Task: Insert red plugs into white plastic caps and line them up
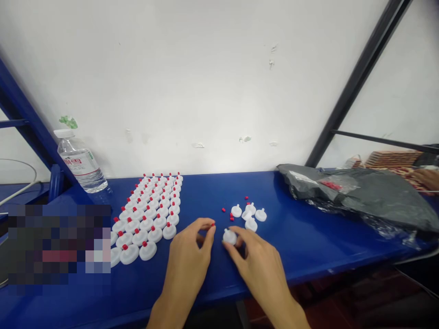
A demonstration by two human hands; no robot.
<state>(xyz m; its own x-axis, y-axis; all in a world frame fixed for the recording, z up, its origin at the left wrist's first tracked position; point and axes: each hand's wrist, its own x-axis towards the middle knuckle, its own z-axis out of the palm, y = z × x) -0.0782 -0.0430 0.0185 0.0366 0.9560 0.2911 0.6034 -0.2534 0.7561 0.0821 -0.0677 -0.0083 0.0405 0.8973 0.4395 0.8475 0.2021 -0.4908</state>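
1. Left hand (pixel 190 249): fingers pinched together on a tiny red plastic cap (pixel 213 224) above the blue desk (pixel 206 194).
2. Right hand (pixel 259 256): fingers slightly parted around a round white plastic disc (pixel 229 237).
3. Leftward, rows of red-capped white discs (pixel 147 224).
4. Beyond, loose white discs (pixel 261 216) and red caps (pixel 232 218).

Pinching a small red cap (pixel 213 224) with the left hand (pixel 188 246). Gripping a white disc (pixel 229 237) with the right hand (pixel 258 253). Working at a blue table (pixel 295 237), with rows of red-capped discs (pixel 147 224) at left, loose discs (pixel 261 214) and more caps (pixel 232 217) just beyond the right hand, a water bottle (pixel 82 162) near the wall (pixel 206 91), a dark bag (pixel 377 194) at right.
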